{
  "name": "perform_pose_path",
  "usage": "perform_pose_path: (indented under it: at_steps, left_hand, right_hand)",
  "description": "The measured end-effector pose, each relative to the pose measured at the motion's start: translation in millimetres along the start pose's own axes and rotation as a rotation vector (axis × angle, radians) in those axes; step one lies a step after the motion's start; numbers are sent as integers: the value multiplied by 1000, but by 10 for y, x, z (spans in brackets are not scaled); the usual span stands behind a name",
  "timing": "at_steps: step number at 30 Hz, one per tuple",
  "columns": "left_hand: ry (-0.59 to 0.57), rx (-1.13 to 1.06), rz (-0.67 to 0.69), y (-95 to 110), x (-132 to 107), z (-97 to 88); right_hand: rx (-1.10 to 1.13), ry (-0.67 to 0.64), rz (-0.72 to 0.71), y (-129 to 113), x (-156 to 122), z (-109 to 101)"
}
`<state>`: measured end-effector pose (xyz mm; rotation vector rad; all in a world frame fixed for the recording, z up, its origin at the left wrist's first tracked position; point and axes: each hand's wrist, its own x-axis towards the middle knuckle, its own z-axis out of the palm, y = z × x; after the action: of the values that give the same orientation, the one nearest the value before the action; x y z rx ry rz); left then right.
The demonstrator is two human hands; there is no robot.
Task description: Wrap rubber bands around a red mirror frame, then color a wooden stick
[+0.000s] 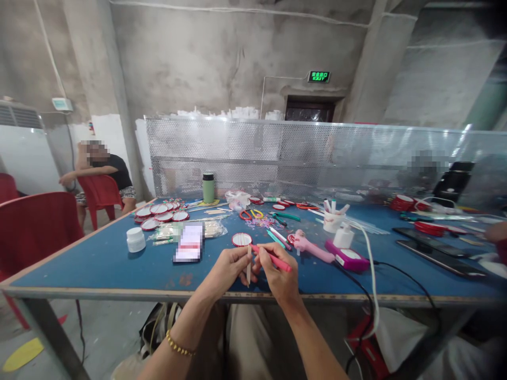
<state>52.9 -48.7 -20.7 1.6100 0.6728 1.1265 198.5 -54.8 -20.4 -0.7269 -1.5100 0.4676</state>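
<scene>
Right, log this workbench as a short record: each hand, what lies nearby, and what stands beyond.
Left hand: holds a thin pale stick
Right hand: holds a red pen, its tip end close to the stick
Just beyond hands: a red-rimmed round disc
Left side: phone, white jar
Right side: pink glue gun
Surface: blue tabletop
Behind: green bottle, perforated metal screen
</scene>
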Motion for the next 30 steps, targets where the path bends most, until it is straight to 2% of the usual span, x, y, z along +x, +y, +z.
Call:
perform_pose_path:
  at_steps: [30]
  left_hand:
    - [4, -9, -1, 6, -8, 9]
  right_hand:
    - [-15, -15, 16, 5, -7, -6]
